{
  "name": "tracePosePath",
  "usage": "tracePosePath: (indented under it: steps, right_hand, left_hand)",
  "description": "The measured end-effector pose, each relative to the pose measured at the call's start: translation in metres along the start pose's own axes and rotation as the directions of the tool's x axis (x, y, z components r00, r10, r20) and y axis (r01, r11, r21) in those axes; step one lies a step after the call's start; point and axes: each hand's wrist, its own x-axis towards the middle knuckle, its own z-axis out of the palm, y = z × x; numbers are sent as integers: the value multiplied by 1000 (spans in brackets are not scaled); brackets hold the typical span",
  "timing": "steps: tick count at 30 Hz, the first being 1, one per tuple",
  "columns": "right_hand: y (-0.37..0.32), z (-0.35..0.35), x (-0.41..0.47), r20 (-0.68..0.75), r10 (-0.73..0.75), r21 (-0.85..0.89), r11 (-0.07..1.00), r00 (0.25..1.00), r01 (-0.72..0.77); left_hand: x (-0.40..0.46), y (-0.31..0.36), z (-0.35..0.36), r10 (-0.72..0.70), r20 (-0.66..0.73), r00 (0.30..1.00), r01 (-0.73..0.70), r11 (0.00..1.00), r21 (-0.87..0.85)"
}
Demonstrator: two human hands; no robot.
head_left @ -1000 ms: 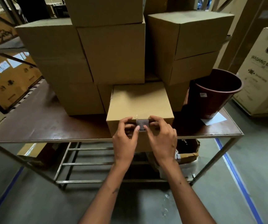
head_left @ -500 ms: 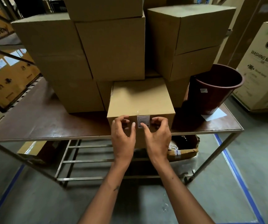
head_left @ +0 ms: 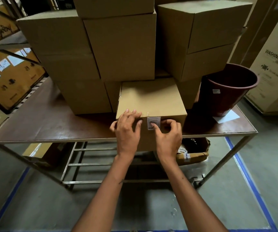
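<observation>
Pressing label [head_left: 155, 120] onto box [head_left: 151, 97] — right hand [head_left: 168, 138], left hand [head_left: 128, 131] alongside.

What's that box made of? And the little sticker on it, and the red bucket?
The box looks like plain brown cardboard: matte, with folded edges. The sticker seems to be white paper with small print, lying flat on the box's front. The bucket is probably dark red plastic: smooth, slightly shiny, with a rolled rim.

Head-worn wide view, forward and down; near the box [head_left: 151, 97]
</observation>
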Motion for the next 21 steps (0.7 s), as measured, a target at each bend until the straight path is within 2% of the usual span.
tracePosePath:
  steps: [10, 21]
  right_hand:
    - [11, -8, 5, 84, 18, 88, 996, 996, -25]
    - [6, -17, 11, 162, 24, 53, 998, 987, -33]
  left_hand:
    - [-3, 5, 1, -20, -38, 999, 17, 998, -68]
    - [-2, 5, 2, 18, -37, 999, -23, 993, -119]
